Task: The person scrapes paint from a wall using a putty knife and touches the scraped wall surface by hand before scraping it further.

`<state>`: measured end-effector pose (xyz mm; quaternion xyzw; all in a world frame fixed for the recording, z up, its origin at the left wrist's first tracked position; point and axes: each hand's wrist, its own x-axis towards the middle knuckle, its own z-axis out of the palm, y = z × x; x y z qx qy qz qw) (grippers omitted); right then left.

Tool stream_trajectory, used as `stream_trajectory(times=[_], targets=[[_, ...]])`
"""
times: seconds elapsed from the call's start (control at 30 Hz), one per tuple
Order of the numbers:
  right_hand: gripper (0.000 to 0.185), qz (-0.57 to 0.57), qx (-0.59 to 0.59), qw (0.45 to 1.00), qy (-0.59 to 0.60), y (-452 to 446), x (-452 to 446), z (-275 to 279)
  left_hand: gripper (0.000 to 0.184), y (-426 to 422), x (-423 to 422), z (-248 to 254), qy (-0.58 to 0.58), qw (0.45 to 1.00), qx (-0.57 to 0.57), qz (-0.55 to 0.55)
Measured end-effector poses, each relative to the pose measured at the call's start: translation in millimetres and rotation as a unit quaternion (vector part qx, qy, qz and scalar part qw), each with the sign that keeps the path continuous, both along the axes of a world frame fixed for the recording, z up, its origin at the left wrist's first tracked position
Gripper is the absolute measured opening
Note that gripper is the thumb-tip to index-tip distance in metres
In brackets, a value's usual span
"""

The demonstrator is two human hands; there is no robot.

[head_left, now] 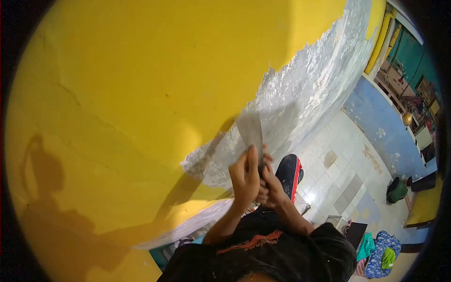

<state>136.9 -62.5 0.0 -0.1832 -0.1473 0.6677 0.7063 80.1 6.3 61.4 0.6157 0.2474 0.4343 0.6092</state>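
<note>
Apparently both hands grip scraper (251, 130), left hand (245, 181) nearer blade, right hand (275, 189) lower, centre of frame, blade beside ragged paint edge (247, 104). Shallow angle, firm wrists, even pressure should suit; steep corner might gouge wall (292, 91).

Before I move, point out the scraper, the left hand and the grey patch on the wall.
Scraper (251, 132): head view, on its blurred blade.
Left hand (245, 183): head view, on the middle of the hand.
Grey patch (305, 84): head view, on its upper part.
</note>
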Motion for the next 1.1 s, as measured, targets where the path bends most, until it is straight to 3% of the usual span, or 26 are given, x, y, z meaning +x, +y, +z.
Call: stream_trajectory(times=[0.07,0.1,0.2,0.23,0.33,0.37,0.4,0.43,0.5,0.53,0.57,0.67,0.7,0.73,0.8,0.83,0.9,0.93,1.0,1.07,1.1], targets=[[0.034,-0.032,-0.060,0.998,-0.013,-19.5,-5.4,-10.6,0.036,-12.9,0.0,-31.5,-0.024,1.000,-0.008,0.016],[0.050,0.012,-0.022,1.000,0.013,-18.0,-1.8,-13.6,0.036,-4.5,5.5,-29.0,-0.027,1.000,0.001,0.012],[0.054,-0.057,-0.030,0.997,-0.028,21.4,7.5,-18.1,0.037,11.4,7.0,-13.3,0.046,0.998,0.017,0.045],[0.053,0.020,-0.003,1.000,0.010,20.6,19.9,-0.6,0.037,13.2,11.9,0.3,0.003,0.999,0.010,0.041],[0.053,0.036,0.052,0.998,-0.010,18.1,27.9,24.0,0.033,12.4,17.6,19.5,-0.062,0.998,0.021,0.019],[0.057,0.023,0.058,0.996,-0.069,5.2,28.8,6.6,0.030,9.1,16.8,3.8,-0.010,0.997,0.068,0.022],[0.043,0.028,0.062,0.995,-0.066,-3.4,30.7,-13.3,0.027,5.3,12.0,-16.1,0.046,0.993,0.109,0.026],[0.034,0.024,0.057,0.988,-0.145,-11.7,39.5,-29.1,0.026,9.1,10.0,-34.1,0.020,0.969,0.229,0.095],[0.039,-0.067,0.043,0.954,-0.289,-16.0,59.7,-48.0,0.031,18.4,-5.0,-72.5,-0.015,0.890,0.386,0.241],[0.043,-0.194,-0.006,0.921,-0.339,-12.5,66.9,-55.9,0.036,27.5,-19.6,-88.9,-0.022,0.848,0.425,0.316],[0.050,-0.295,0.028,0.869,-0.397,-4.0,83.7,-58.0,0.037,41.5,-30.3,-100.5,-0.016,0.813,0.445,0.376],[0.058,-0.455,0.068,0.746,-0.482,24.2,138.0,-29.9,0.045,83.1,-58.7,-135.9,0.042,0.703,0.524,0.480],[0.045,-0.513,0.156,0.691,-0.484,41.9,151.8,-6.5,0.051,84.6,-68.7,-141.0,0.190,0.643,0.564,0.483],[0.026,-0.587,0.221,0.667,-0.401,64.5,163.0,3.3,0.051,86.6,-62.5,-138.6,0.183,0.639,0.564,0.490],[0.017,-0.651,0.131,0.488,-0.567,79.4,196.9,29.8,0.061,82.9,-51.0,-130.1,0.269,0.581,0.531,0.555],[0.029,-0.695,0.184,0.431,-0.546,94.4,214.1,39.9,0.069,81.3,-47.4,-124.8,0.301,0.557,0.528,0.566],[0.056,-0.782,0.143,0.291,-0.532,114.5,238.1,59.6,0.073,80.6,-37.2,-119.0,0.314,0.543,0.506,0.593],[0.057,-0.789,0.168,0.263,-0.529,121.5,244.6,67.0,0.078,81.0,-34.1,-118.7,0.333,0.531,0.482,0.613],[0.067,-0.797,0.111,0.195,-0.560,130.6,248.4,81.9,0.083,88.3,-32.9,-119.7,0.335,0.498,0.484,0.637],[0.071,-0.779,0.178,0.250,-0.547,140.7,262.9,72.6,0.084,90.1,-32.2,-123.2,0.353,0.484,0.471,0.647],[0.072,-0.776,0.164,0.243,-0.558,139.1,259.8,72.7,0.083,90.5,-30.8,-123.1,0.347,0.477,0.474,0.654]])
